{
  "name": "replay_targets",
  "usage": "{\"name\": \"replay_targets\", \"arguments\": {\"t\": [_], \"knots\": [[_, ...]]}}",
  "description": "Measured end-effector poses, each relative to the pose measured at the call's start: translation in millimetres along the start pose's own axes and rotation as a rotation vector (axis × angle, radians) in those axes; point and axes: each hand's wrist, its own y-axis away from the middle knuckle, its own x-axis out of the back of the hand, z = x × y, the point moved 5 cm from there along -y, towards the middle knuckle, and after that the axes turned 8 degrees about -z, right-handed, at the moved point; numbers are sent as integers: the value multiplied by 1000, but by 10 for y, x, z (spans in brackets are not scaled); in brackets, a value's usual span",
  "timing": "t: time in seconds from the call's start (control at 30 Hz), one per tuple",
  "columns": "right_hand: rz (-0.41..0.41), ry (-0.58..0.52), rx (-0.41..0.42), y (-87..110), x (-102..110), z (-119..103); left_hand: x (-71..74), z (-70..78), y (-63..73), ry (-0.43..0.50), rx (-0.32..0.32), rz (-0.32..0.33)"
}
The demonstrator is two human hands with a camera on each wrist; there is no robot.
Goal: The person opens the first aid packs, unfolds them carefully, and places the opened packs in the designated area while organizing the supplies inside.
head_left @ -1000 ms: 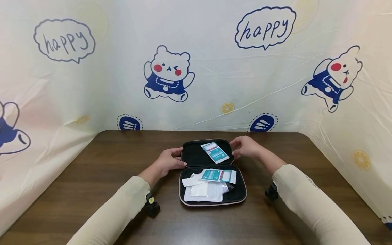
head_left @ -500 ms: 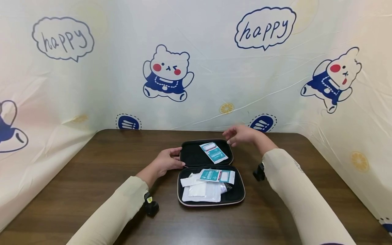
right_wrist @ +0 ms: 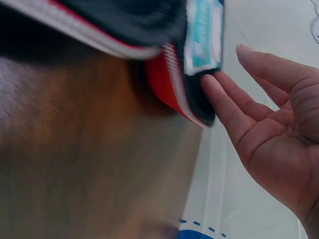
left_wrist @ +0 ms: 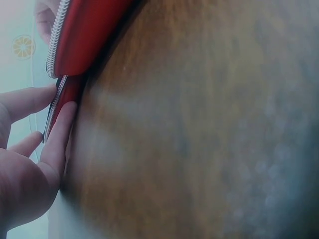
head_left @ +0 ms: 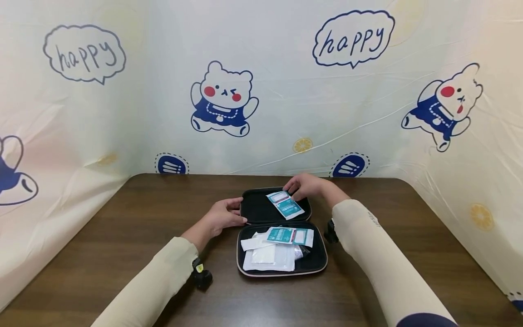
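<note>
A black-lined zip case [head_left: 282,274] with a red outside lies unfolded on the table. My left hand [head_left: 216,215] holds the left edge of its lid [head_left: 253,206]; in the left wrist view the fingers [left_wrist: 61,127] lie on both sides of the red edge. Inside the lid lies a teal and white sachet [head_left: 288,208], slanted. My right hand [head_left: 308,186] is over the lid's far right corner, fingertips right at the sachet's edge. In the right wrist view its thumb and fingers [right_wrist: 224,102] are spread apart. Another teal sachet [head_left: 282,235] tops the case's near half.
White packets [head_left: 265,261] and a dark-wrapped item [head_left: 302,251] fill the near half of the case. The brown table [head_left: 163,236] runs back to a printed cloth [head_left: 286,104]. Each wrist carries a small black camera [head_left: 202,277].
My right hand has left the lid's right edge, lifted, and come down leftward to the sachet in the lid. My left hand stays at the lid's left edge.
</note>
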Motion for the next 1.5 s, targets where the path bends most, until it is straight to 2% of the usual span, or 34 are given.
{"name": "replay_targets", "arguments": {"t": [0.33,0.6,0.8,1.17,1.5], "knots": [[16,32,-8,-67,-51,34,12,13,7,-26,-7,0],[87,-117,-36,-27,26,32,20,-8,-13,-22,-5,5],[131,-247,1,34,128,-28,42,-24,-22,-20,-5,3],[329,-377,46,95,310,45,35,6,-18,-75,-7,13],[488,-347,118,47,311,113,3,34,-2,-95,-3,13]]}}
